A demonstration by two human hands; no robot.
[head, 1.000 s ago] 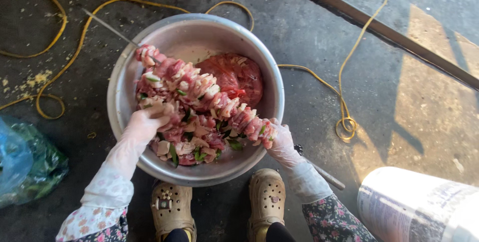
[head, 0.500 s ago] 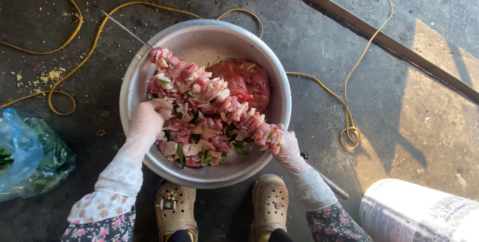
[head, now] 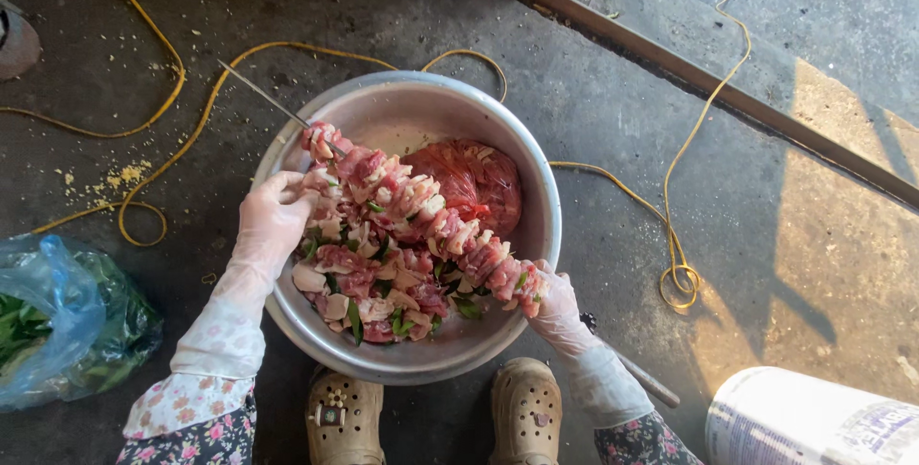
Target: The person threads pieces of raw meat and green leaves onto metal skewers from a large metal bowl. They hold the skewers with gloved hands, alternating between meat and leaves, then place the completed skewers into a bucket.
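A long metal skewer (head: 258, 93) packed with raw pink meat pieces (head: 421, 204) lies diagonally over a large metal bowl (head: 536, 187) on the ground. My right hand (head: 558, 314), gloved, grips the skewer's near end at the bowl's lower right rim. My left hand (head: 273, 216), also gloved, presses against the meat near the skewer's far end. Loose meat chunks with green leaves (head: 369, 297) fill the bowl's near side, and a red lump of meat (head: 474, 182) sits at its far side.
A yellow cord (head: 670, 254) winds over the dark concrete around the bowl. A blue-green plastic bag of greens (head: 57, 321) lies at the left, a white cylinder-shaped container (head: 814, 422) at bottom right. My tan clogs (head: 340, 417) stand just below the bowl.
The view has shifted, so the bowl sits slightly further right and lower in frame. My left hand has slid up along the meat toward the skewer's far end.
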